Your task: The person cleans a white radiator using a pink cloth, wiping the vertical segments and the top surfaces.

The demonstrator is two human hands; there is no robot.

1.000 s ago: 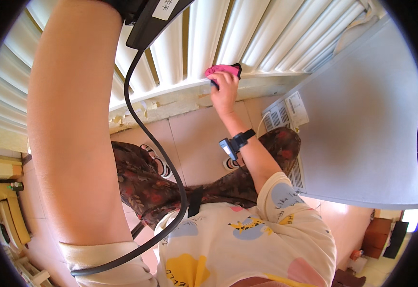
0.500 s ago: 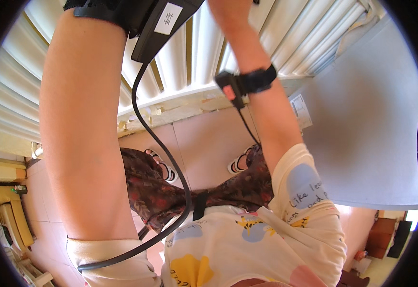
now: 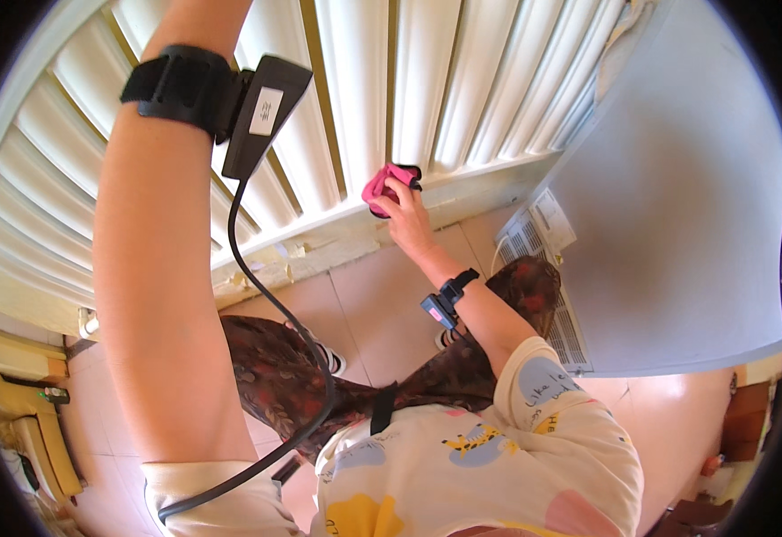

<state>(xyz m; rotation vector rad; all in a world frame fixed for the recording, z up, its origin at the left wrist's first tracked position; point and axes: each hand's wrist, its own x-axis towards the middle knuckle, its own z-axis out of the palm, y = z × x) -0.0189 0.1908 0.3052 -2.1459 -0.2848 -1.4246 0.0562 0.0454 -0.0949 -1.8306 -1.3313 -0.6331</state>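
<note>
My right hand (image 3: pixel 406 217) grips a bunched pink cloth (image 3: pixel 378 190) with a dark edge. The cloth is at the lower part of a white ribbed radiator (image 3: pixel 355 98), low down near its bottom rail. My fingers are curled over the cloth and hide part of it. My left forearm stretches up over the radiator and leaves the picture at the top edge, so my left hand is out of sight. A black strapped device (image 3: pixel 266 112) with a cable sits on my left wrist, and a smaller one (image 3: pixel 445 302) is on my right wrist.
A large pale grey panel (image 3: pixel 677 197) stands close on the right, with a vented grille (image 3: pixel 570 336) along its lower side. The tiled floor (image 3: pixel 391 295) lies below the radiator. Yellowish furniture (image 3: pixel 42 430) is at the far left, brown furniture (image 3: pixel 749 425) at the far right.
My right hand has come down from the top edge to the radiator's lower part, bringing the pink cloth into view. My left forearm has shifted, showing more of its wrist device.
</note>
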